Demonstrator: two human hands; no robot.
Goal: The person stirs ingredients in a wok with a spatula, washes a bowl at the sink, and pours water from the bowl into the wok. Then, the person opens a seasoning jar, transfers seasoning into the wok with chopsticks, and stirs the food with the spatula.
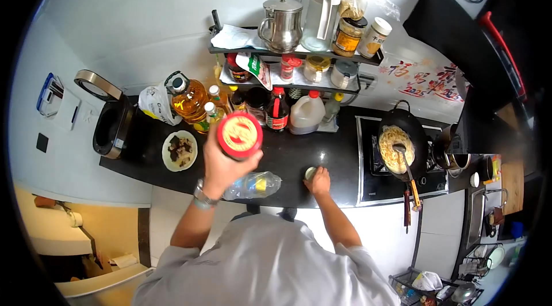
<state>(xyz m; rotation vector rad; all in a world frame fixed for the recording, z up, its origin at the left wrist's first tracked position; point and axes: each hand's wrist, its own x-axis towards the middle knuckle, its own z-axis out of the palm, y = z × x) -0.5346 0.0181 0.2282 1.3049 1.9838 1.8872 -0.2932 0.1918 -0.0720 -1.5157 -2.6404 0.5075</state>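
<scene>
Fingers of the left hand (217, 171) curve around a red-lidded jar (240, 136), opened to its width and closed firmly on it; thumb on the side toward the stove, jar raised above the counter (287, 159), lid facing the camera. Lid is red with a yellow printed disc; contents cannot be read from this angle. Right hand (319, 183) is low at the front part of the counter, fingers drawn nearly together on a small pale round item (311, 173); its exact kind cannot be told. Clear plastic bottle (253, 186) lies on its side on the counter between the two hands, nearest the left forearm. White bowl (179, 151) with dark and pale food pieces rests to the left of the jar, near the open rice cooker (110, 125). Large oil bottle (190, 98) stands behind the bowl, among smaller bottles. Dark sauce bottle (278, 111) with red cap and white plastic jug (306, 114), also red-capped, stand side by side under the wall shelf (296, 53). Stainless steel pitcher (281, 23) sits on its upper level. Wok (421, 148) is on the gas stove (371, 190) at right; pale strands of food in it, ladle (401, 149) resting inside.
</scene>
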